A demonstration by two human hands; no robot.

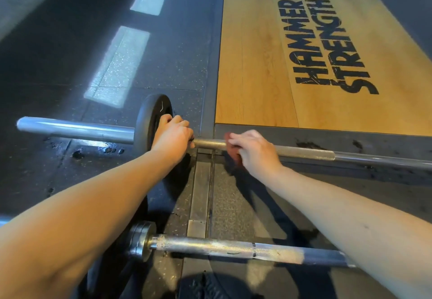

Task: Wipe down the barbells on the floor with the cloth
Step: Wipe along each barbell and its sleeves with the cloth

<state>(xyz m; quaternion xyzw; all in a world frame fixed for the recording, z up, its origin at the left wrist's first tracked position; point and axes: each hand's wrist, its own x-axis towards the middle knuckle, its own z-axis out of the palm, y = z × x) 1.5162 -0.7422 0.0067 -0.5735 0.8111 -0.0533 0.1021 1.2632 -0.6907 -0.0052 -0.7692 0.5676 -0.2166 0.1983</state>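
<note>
Two barbells lie on the floor. The far barbell [304, 153] runs left to right and carries a black weight plate [149, 121] near its left sleeve. My left hand [173, 135] grips the bar right beside the plate. My right hand [252, 149] holds a reddish-brown cloth [233, 156] wrapped on the knurled shaft just right of my left hand. The near barbell [233, 249] lies closer to me, its shaft dull and blotchy, with a metal collar at its left end.
A wooden lifting platform [268, 64] with black lettering lies beyond the far bar. Dark rubber flooring [70, 64] with light patches spreads to the left. A metal floor frame [198, 193] runs between the bars. Dark clothing [205, 284] shows at the bottom edge.
</note>
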